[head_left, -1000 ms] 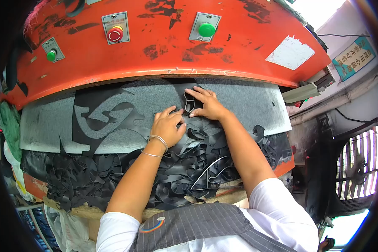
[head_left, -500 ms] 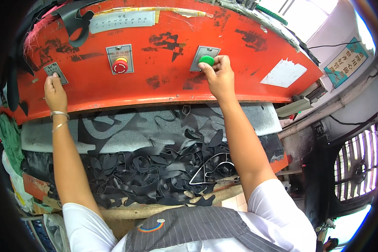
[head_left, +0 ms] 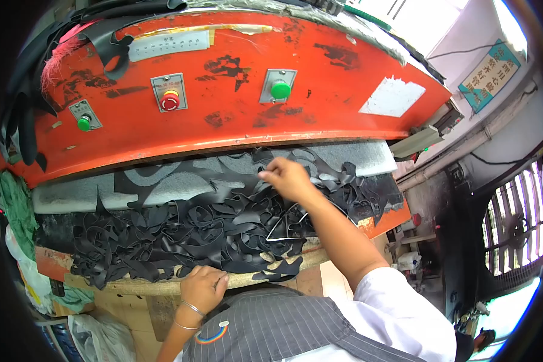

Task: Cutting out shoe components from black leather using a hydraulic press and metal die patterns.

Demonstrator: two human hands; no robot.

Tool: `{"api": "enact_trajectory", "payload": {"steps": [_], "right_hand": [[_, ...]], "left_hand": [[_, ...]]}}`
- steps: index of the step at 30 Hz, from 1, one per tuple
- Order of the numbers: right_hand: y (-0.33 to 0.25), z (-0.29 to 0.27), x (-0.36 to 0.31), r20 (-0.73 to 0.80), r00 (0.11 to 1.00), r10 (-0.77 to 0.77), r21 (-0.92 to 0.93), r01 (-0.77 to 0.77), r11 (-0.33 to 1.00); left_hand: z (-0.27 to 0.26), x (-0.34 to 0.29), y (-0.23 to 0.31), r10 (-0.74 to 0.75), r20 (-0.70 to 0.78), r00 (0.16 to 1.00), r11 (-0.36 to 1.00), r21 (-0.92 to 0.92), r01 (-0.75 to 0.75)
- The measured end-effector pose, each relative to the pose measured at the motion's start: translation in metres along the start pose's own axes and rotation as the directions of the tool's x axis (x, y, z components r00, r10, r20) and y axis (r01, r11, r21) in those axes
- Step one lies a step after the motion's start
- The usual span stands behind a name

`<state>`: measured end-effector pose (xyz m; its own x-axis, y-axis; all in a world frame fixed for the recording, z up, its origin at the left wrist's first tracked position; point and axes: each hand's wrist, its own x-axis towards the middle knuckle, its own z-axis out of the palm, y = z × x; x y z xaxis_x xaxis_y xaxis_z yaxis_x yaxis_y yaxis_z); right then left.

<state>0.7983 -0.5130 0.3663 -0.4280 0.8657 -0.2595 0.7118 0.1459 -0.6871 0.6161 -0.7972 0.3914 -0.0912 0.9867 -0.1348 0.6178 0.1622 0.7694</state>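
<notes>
My right hand (head_left: pixel 286 181) reaches over the pale cutting pad (head_left: pixel 368 157) with its fingers drawn together at the edge of the cut black leather sheet (head_left: pixel 205 171). Whether the fingertips hold any leather cannot be seen. My left hand (head_left: pixel 203 288), fingers curled, is low at the wooden front beam (head_left: pixel 133 286); its palm side is hidden. Between the hands lies a heap of black leather scraps (head_left: pixel 205 223). A white-edged, bent metal outline (head_left: pixel 279 239) sits on the heap beside my right forearm.
Above the pad hangs the machine's orange front (head_left: pixel 235 117), with a left green button (head_left: pixel 84 123), a red stop button (head_left: pixel 169 101) and a right green button (head_left: pixel 280 90). Dark leather strips (head_left: pixel 23 130) hang at the left. A plastic bag (head_left: pixel 102 341) is at lower left.
Both hands have left the machine's front, where they were at the buttons. My right came down to the pad, my left to the front beam. Scraps now also lie farther right.
</notes>
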Motion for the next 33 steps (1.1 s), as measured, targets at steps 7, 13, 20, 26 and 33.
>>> {"api": "enact_trajectory", "payload": {"steps": [7, 13, 20, 26, 33], "right_hand": [[-0.014, 0.032, 0.006, 0.002, 0.996, 0.092, -0.089, -0.091, 0.992], [-0.004, 0.039, 0.073, -0.226, 0.957, 0.183, -0.303, -0.247, 0.920], [0.050, 0.026, 0.104, -0.053, 0.996, -0.070, -0.239, 0.055, 0.969], [0.094, -0.020, 0.074, -0.050, 0.921, -0.385, -0.384, 0.339, 0.859], [0.150, -0.027, 0.061, -0.082, 0.840, -0.537, -0.282, 0.497, 0.820]], "left_hand": [[0.021, -0.006, -0.004, -0.031, -0.186, 0.982, 0.994, 0.098, 0.050], [0.045, -0.007, -0.038, 0.044, -0.131, 0.990, 0.996, 0.085, -0.033], [0.090, -0.019, -0.094, 0.126, -0.127, 0.984, 0.983, 0.151, -0.106], [0.113, -0.017, -0.116, 0.106, -0.146, 0.984, 0.977, 0.200, -0.076], [0.119, -0.022, -0.115, 0.149, -0.186, 0.971, 0.973, 0.204, -0.110]]}}
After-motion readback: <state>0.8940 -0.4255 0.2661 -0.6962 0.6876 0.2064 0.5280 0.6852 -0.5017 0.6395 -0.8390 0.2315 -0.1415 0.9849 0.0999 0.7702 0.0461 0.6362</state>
